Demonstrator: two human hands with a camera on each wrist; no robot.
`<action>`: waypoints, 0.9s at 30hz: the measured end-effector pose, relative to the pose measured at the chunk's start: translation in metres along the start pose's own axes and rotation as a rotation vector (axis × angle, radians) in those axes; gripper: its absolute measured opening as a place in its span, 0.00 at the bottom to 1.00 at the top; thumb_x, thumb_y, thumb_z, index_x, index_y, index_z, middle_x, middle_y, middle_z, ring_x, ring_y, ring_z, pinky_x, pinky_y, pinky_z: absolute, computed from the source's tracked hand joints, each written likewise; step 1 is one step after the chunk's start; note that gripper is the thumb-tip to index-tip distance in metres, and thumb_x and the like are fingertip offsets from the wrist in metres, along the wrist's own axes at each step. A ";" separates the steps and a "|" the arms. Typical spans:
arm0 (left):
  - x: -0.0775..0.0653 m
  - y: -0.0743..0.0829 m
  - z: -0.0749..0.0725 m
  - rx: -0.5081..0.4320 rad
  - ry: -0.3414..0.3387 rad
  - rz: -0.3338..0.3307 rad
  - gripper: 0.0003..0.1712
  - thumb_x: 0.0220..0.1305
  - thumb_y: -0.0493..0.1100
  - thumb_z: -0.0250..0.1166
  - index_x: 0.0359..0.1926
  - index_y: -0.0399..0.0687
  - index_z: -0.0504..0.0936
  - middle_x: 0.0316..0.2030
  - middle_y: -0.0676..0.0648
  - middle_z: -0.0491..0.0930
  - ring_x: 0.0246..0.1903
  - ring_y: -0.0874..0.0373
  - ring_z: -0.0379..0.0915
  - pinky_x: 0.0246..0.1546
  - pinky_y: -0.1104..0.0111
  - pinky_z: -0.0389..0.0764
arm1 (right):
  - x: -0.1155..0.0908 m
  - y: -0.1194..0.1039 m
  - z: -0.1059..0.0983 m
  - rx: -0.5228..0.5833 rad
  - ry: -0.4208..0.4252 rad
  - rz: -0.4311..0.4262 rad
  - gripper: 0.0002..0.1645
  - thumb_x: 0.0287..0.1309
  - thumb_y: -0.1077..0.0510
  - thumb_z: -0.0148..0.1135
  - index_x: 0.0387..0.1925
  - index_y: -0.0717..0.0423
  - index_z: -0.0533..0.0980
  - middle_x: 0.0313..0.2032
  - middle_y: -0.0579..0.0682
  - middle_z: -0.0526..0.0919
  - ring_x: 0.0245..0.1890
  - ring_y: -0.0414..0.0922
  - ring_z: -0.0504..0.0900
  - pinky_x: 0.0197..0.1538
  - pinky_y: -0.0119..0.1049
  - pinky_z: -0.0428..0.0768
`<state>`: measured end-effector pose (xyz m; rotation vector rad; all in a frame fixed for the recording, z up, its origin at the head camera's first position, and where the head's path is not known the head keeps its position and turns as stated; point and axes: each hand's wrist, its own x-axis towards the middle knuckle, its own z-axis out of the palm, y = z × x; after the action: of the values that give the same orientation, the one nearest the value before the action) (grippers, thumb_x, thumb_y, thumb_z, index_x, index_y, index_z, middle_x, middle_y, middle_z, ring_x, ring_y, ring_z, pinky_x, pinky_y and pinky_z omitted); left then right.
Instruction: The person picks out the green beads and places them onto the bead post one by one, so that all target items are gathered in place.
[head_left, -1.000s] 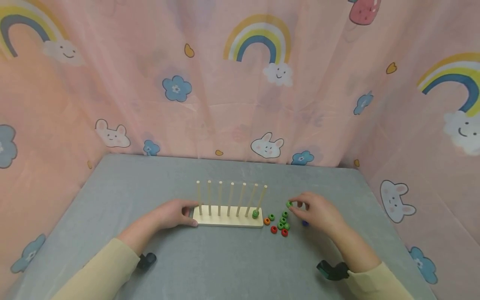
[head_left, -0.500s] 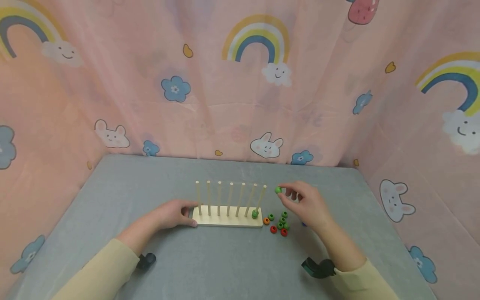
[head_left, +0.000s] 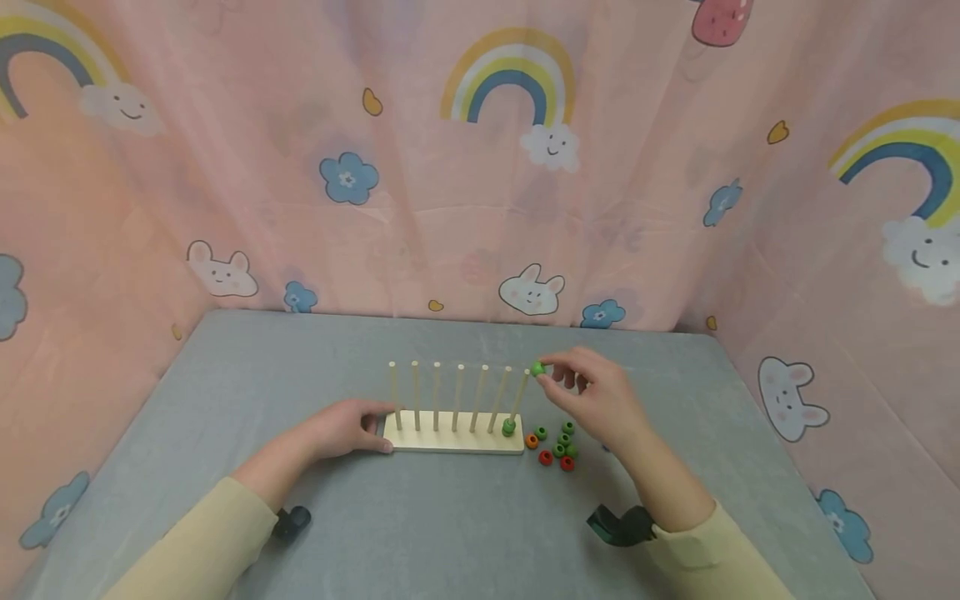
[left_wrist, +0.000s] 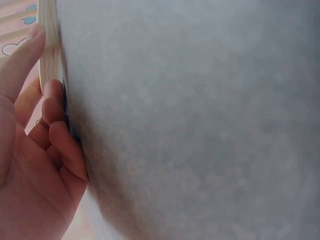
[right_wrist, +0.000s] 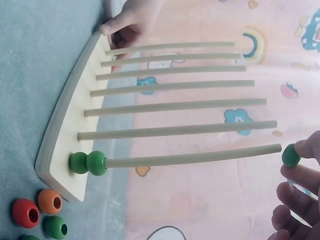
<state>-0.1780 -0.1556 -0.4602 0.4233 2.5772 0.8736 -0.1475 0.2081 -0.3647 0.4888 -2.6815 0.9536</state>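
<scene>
A pale wooden pegboard [head_left: 454, 442] with several upright pegs stands on the grey table. Its left end is gripped by my left hand [head_left: 347, 430], thumb along the front edge; the left wrist view shows the board's edge [left_wrist: 50, 55] between thumb and fingers. Two green beads [right_wrist: 88, 163] are stacked at the foot of the rightmost peg [right_wrist: 195, 156]. Between thumb and fingertips, my right hand [head_left: 596, 392] pinches another green bead [right_wrist: 291, 156], right at the top of that same peg. The other pegs are bare.
Right of the board lie loose beads: several green ones [head_left: 564, 439], an orange one [head_left: 532, 441] and two red ones [head_left: 546, 457]. A blue bead [head_left: 606, 447] shows partly behind the right wrist. A pink patterned curtain [head_left: 420, 225] encloses the table's back and sides.
My right hand has lifted the green bead from beside the loose beads and carried it up and left to the rightmost peg's tip. My left hand has stayed on the board.
</scene>
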 end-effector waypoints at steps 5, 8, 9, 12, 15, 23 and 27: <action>-0.002 0.001 0.000 -0.006 0.002 0.003 0.37 0.52 0.52 0.77 0.63 0.49 0.78 0.25 0.52 0.71 0.26 0.59 0.65 0.29 0.64 0.64 | 0.002 -0.001 0.003 0.015 -0.033 0.015 0.11 0.62 0.54 0.68 0.46 0.47 0.84 0.31 0.42 0.76 0.33 0.44 0.73 0.36 0.37 0.74; -0.002 0.002 -0.001 -0.009 -0.002 0.003 0.37 0.53 0.52 0.77 0.64 0.49 0.78 0.25 0.52 0.71 0.27 0.58 0.65 0.29 0.64 0.64 | 0.004 -0.003 0.004 0.011 -0.033 0.002 0.11 0.61 0.55 0.69 0.46 0.47 0.84 0.31 0.42 0.76 0.32 0.45 0.73 0.36 0.37 0.74; -0.002 0.002 -0.001 -0.010 -0.003 0.003 0.37 0.53 0.52 0.77 0.64 0.49 0.78 0.25 0.51 0.71 0.27 0.58 0.65 0.29 0.64 0.64 | 0.004 -0.003 0.005 0.009 -0.034 -0.004 0.11 0.61 0.55 0.69 0.46 0.47 0.84 0.31 0.41 0.76 0.32 0.44 0.73 0.36 0.37 0.74; -0.001 0.002 -0.001 -0.010 -0.006 0.001 0.37 0.53 0.52 0.77 0.64 0.49 0.78 0.25 0.51 0.71 0.27 0.58 0.65 0.30 0.64 0.64 | 0.005 -0.003 0.006 0.001 -0.033 -0.032 0.11 0.61 0.55 0.69 0.46 0.46 0.85 0.31 0.41 0.76 0.32 0.43 0.73 0.35 0.37 0.73; 0.000 0.001 -0.001 -0.007 -0.007 -0.002 0.38 0.53 0.54 0.77 0.64 0.50 0.78 0.25 0.51 0.71 0.27 0.58 0.65 0.30 0.64 0.64 | 0.005 -0.004 0.007 -0.008 -0.034 -0.051 0.10 0.60 0.55 0.70 0.45 0.46 0.85 0.31 0.40 0.76 0.31 0.41 0.72 0.34 0.36 0.73; 0.001 -0.001 0.000 0.008 -0.004 -0.011 0.38 0.53 0.54 0.77 0.64 0.50 0.78 0.25 0.51 0.71 0.26 0.59 0.65 0.29 0.64 0.64 | 0.005 -0.003 0.010 -0.004 -0.027 -0.069 0.10 0.59 0.56 0.70 0.44 0.47 0.86 0.30 0.40 0.76 0.30 0.41 0.72 0.33 0.36 0.73; 0.001 -0.001 0.000 0.007 -0.006 -0.013 0.39 0.52 0.54 0.77 0.65 0.50 0.77 0.25 0.51 0.71 0.27 0.58 0.65 0.30 0.64 0.64 | 0.003 0.000 0.013 -0.015 -0.036 -0.063 0.11 0.58 0.56 0.72 0.44 0.49 0.86 0.29 0.40 0.76 0.30 0.40 0.72 0.32 0.35 0.72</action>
<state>-0.1791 -0.1565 -0.4611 0.4104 2.5755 0.8587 -0.1520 0.1985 -0.3732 0.5890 -2.6860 0.9144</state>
